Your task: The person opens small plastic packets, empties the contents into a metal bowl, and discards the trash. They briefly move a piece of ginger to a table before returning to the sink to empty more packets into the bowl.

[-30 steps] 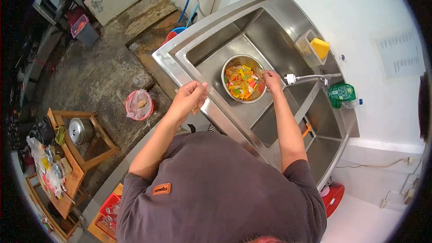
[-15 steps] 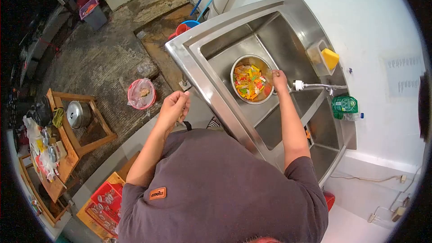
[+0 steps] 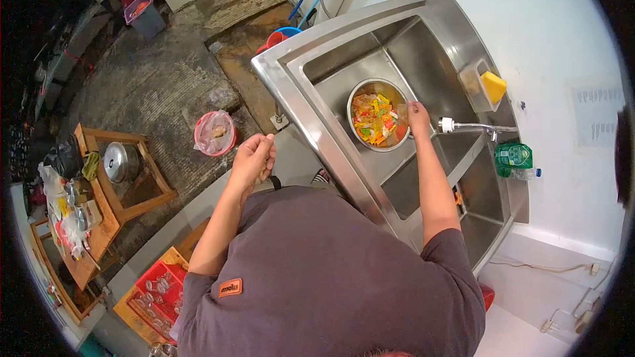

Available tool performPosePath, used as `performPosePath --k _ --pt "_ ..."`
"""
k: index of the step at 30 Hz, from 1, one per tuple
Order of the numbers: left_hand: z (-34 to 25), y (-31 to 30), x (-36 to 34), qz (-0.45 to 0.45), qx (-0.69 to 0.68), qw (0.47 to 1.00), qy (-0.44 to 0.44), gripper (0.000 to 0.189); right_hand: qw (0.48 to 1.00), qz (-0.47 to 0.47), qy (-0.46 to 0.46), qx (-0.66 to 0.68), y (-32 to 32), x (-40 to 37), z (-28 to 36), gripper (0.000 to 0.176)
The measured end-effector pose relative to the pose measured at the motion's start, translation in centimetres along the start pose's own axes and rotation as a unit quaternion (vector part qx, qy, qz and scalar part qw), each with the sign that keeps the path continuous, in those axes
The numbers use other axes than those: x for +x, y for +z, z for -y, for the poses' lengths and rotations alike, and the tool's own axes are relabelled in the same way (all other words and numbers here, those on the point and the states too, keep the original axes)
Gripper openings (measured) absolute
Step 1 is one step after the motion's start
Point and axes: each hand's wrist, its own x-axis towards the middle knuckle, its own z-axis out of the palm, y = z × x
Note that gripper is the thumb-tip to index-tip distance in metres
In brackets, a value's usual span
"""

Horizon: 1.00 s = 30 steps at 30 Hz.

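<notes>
A round metal bowl (image 3: 352, 133) sits in the large basin of the steel sink (image 3: 297, 102), holding many small yellow, orange, green and white pieces (image 3: 376, 118). My right hand (image 3: 417, 119) is at the bowl's right side, fingers closed on a small see-through item over the rim; I cannot make out what it is. Left of the sink's front edge, my left hand (image 3: 256, 157) hangs in the air with its fingers pinched together; whatever lies between them is too small to name.
A faucet (image 3: 463, 125), a plastic tub with a yellow sponge (image 3: 493, 86) and a green bottle (image 3: 512, 156) line the wall side. On the floor are a pink bin with a plastic bag (image 3: 215, 133) and a wooden frame with a lidded pot (image 3: 120, 162). Red trays (image 3: 159, 291) hold glasses.
The whole view has shifted slightly, with the sink now a little further right. A dark thin item seen at my left fingertips earlier no longer shows. My right hand stays by the bowl.
</notes>
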Motion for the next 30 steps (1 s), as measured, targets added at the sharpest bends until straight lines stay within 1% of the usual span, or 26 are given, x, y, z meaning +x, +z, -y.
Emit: performPosePath --k 3,5,6,8,10,14,18,21,23,24,26,27,29,30 --pt "0.0 -0.2 -0.3 0.002 0.018 1.0 -0.011 0.03 0.999 -0.019 -0.022 -0.018 -0.3 -0.2 0.2 0.043" --pt "-0.1 -0.2 -0.4 0.007 0.019 1.0 -0.008 0.029 0.998 0.041 0.046 -0.024 -0.7 -0.1 0.5 0.048" --pt "0.0 -0.2 -0.6 0.01 0.019 1.0 -0.008 0.029 0.998 0.042 0.048 -0.024 -0.8 -0.3 0.6 0.048" --pt "0.0 0.2 -0.8 0.002 0.015 1.0 -0.003 0.03 0.998 0.018 0.023 -0.061 -1.1 -0.7 1.2 0.049" --pt "0.1 0.4 -0.8 -0.007 0.011 1.0 0.003 0.032 0.997 0.014 0.021 -0.071 -1.6 -1.0 2.0 0.05" --pt "0.7 0.5 -0.5 0.008 0.024 1.0 0.005 0.032 0.995 -0.007 0.012 -0.097 -1.9 -1.3 2.5 0.053" --pt "0.9 0.8 -0.4 0.011 0.023 1.0 -0.005 0.032 0.993 0.007 0.022 -0.113 -2.8 -2.0 3.7 0.056" --pt "1.1 1.2 -0.5 0.015 0.018 1.0 -0.009 0.032 0.991 -0.013 0.003 -0.13 -2.7 -2.0 3.0 0.056" --pt "1.3 1.3 -0.5 0.015 0.021 1.0 -0.01 0.032 0.988 -0.005 -0.06 -0.143 -1.6 -0.9 0.6 0.048" --pt "1.4 1.4 -0.5 0.015 0.024 1.0 -0.008 0.032 0.988 -0.005 -0.059 -0.144 -0.7 -0.4 -0.9 0.048" --pt "1.4 1.5 -0.5 0.013 0.02 1.0 -0.007 0.032 0.994 -0.034 -0.098 -0.035 1.0 0.4 -3.6 0.038" --pt "1.5 1.6 -0.5 0.01 0.016 1.0 -0.005 0.032 0.994 -0.032 -0.098 -0.037 0.0 -0.4 -1.7 0.038" --pt "1.7 1.3 -0.4 0.016 0.018 1.0 -0.008 0.032 0.995 0.064 0.037 0.061 -1.9 -2.0 1.9 0.032" --pt "1.8 1.2 -0.3 0.022 0.021 0.999 -0.009 0.032 0.995 0.064 0.037 0.06 -1.8 -1.8 1.5 0.032"
